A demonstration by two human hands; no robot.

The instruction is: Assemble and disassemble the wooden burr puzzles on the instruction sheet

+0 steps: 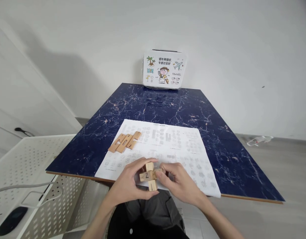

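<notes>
A wooden interlocking puzzle (147, 175), marked with numbers such as 2 and 1, is held above the near edge of the paper. My left hand (129, 182) curves around its left side, fingers at the top and thumb at the bottom. From the right, my right hand (176, 182) pinches a block at the puzzle's right end between thumb and bent fingers. Farther left, flat notched wooden pieces (124, 142) with numbers lie side by side on the printed instruction sheet (163, 149). My fingers hide part of the puzzle's right side.
The sheet lies on a dark blue marble-patterned table (163, 106). A white box with cartoon prints (164, 69) stands at the table's back edge by the wall. Left of the table is a white perforated rack (40, 149) with a cable and a black object (12, 220).
</notes>
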